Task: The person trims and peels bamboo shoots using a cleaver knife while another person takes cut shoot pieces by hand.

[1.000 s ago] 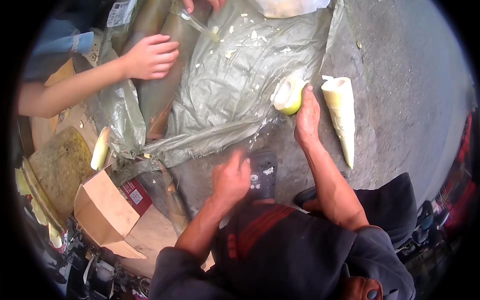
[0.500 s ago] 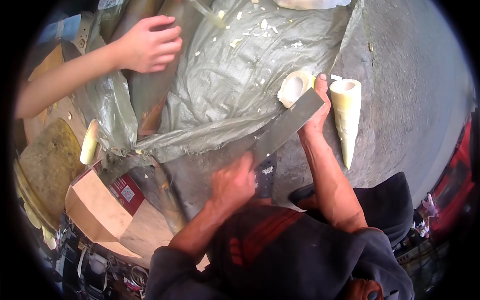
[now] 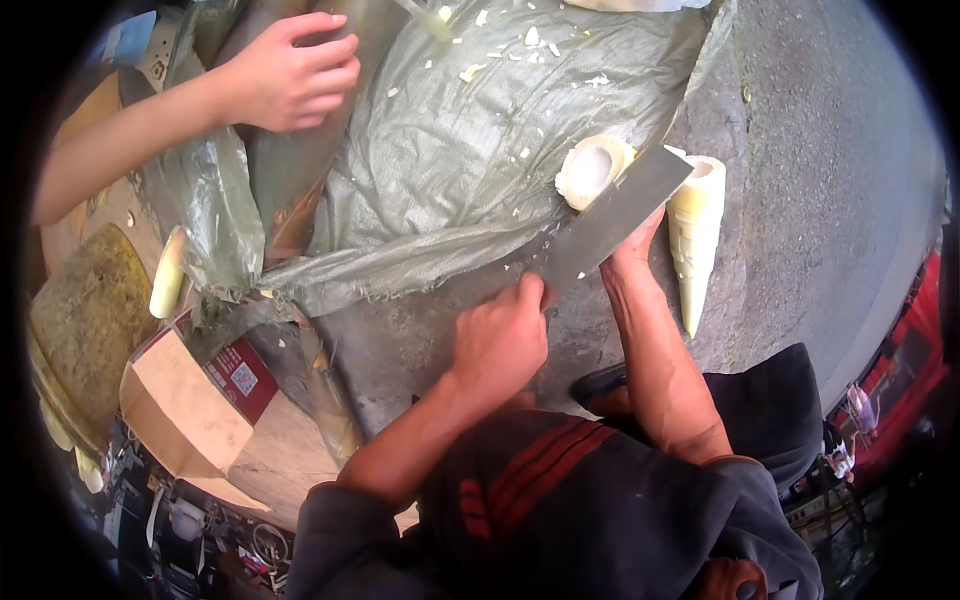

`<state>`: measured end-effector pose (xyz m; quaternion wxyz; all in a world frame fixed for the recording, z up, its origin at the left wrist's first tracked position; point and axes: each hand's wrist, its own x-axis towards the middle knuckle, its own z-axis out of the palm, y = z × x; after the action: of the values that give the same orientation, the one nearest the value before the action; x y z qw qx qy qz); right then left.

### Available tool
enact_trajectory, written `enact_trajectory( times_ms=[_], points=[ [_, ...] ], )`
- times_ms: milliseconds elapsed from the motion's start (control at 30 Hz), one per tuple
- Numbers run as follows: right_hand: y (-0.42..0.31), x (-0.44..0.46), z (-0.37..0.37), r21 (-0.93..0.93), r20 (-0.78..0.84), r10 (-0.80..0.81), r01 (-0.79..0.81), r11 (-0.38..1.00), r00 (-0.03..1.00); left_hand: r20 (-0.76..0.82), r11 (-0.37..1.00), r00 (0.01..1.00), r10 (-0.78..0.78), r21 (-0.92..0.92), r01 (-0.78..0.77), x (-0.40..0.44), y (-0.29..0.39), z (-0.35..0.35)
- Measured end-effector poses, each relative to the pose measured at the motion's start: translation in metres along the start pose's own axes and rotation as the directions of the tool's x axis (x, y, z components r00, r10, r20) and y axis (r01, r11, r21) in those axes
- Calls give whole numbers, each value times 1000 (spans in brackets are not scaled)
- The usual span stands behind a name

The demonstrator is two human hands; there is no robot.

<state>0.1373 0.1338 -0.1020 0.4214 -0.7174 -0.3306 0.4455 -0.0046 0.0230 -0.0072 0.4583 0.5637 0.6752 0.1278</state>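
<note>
My left hand [image 3: 505, 335] is closed round the handle of a cleaver with a broad grey blade [image 3: 622, 215]. The blade slants up and right, passing over the fingers of my right hand [image 3: 637, 240]. That hand holds a short, pale hollow bamboo shoot piece [image 3: 590, 172], its round opening facing up; the blade hides most of the fingers and part of the piece. Just right of it, a long peeled cone-shaped shoot [image 3: 695, 235] lies on the ground, tip toward me.
A co-worker's hand [image 3: 290, 75] reaches in at upper left over large brown shoots [image 3: 290, 165]. Pale scraps dot a grey-green woven sheet [image 3: 440, 160]. Lower left are a cardboard box [image 3: 190, 400], a peeled piece [image 3: 168, 275] and a worn yellowish board [image 3: 85, 325]. Grey ground [image 3: 800, 200] lies right.
The cleaver has come up over the held piece and farther right across my right hand. My left hand has moved right and slightly up. The co-worker's hand has shifted slightly up in view.
</note>
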Motion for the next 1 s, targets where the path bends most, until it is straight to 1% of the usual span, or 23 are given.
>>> enact_trajectory(
  times_ms=[67, 133, 200, 267, 367, 467, 500, 567, 633, 667, 700, 767, 900, 1000],
  points=[
    [5, 1, -4, -40, 28, -59, 60, 997, 998, -12, 1000, 1000, 14, -1, -14, 8, 4, 4],
    [12, 5, -10, -192, 95, -142, 158, 969, 985, -34, 998, 998, 52, 28, -51, 13, 6, 7],
    [12, 6, -10, -186, 105, -142, 160, 969, 984, -65, 990, 991, 119, 88, -113, 19, 5, 12],
    [4, 2, -5, -28, 58, -58, 60, 998, 997, -69, 989, 990, 122, 94, -115, 25, 9, 11],
    [11, 3, -5, 27, 25, 53, -53, 998, 998, -91, 987, 987, 135, 100, -126, 34, 13, 13],
    [2, -1, -1, 3, 27, 41, -41, 999, 999, -94, 991, 990, 106, 87, -98, 45, 17, 17],
    [7, 0, -3, -96, 38, -44, 48, 994, 998, -91, 993, 992, 90, 81, -83, 48, 18, 18],
    [22, 4, -7, -286, 85, -206, 222, 932, 975, -116, 993, 988, 107, 71, -99, 54, 19, 20],
    [7, 2, -2, -53, 31, -1, 2, 999, 1000, -132, 992, 985, 112, 78, -103, 58, 20, 21],
    [2, 0, 0, 69, 24, 107, -108, 992, 994, -136, 991, 985, 109, 88, -97, 60, 21, 22],
    [4, 0, -3, -51, 60, 27, -24, 998, 998, -141, 991, 984, 105, 98, -92, 62, 22, 22],
    [10, 2, -11, -274, 163, -117, 159, 949, 980, -114, 994, 990, 80, 88, -70, 68, 26, 19],
    [16, 2, -6, -177, 91, -128, 142, 974, 988, -96, 995, 993, 66, 85, -57, 75, 32, 16],
    [16, 0, -4, -165, 70, -122, 132, 977, 990, -76, 993, 995, 61, 102, -53, 78, 33, 15]
  ],
)
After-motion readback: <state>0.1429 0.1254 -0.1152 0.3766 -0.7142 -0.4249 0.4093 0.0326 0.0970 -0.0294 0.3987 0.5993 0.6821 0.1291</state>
